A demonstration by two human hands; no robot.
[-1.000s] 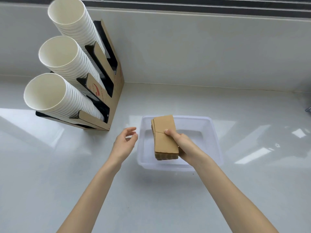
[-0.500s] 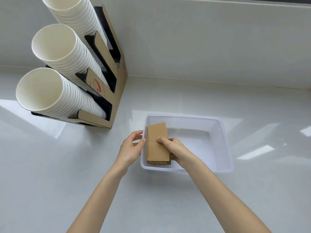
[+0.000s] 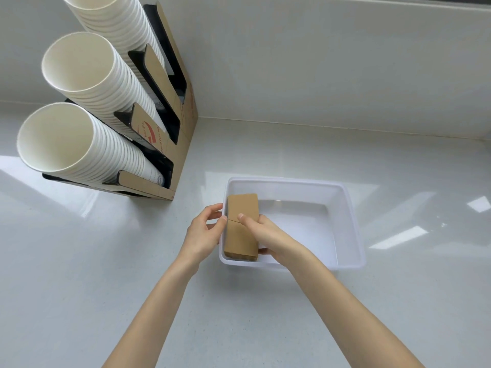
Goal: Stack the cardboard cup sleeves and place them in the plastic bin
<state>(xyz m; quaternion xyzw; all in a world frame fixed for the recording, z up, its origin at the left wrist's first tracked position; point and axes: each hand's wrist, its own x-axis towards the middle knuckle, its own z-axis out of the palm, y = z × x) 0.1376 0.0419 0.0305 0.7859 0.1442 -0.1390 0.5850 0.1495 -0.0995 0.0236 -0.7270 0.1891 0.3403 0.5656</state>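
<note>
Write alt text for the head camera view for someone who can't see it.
Two hands, left and right, lower a stack of brown cardboard cup sleeves into the left end of a clear plastic bin on a white counter; a cup dispenser stands behind.

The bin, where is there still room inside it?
The plastic bin is bare from the stack of sleeves across to its right wall. Its left side is crowded: the right hand grips the stack there and the left hand touches it.
</note>
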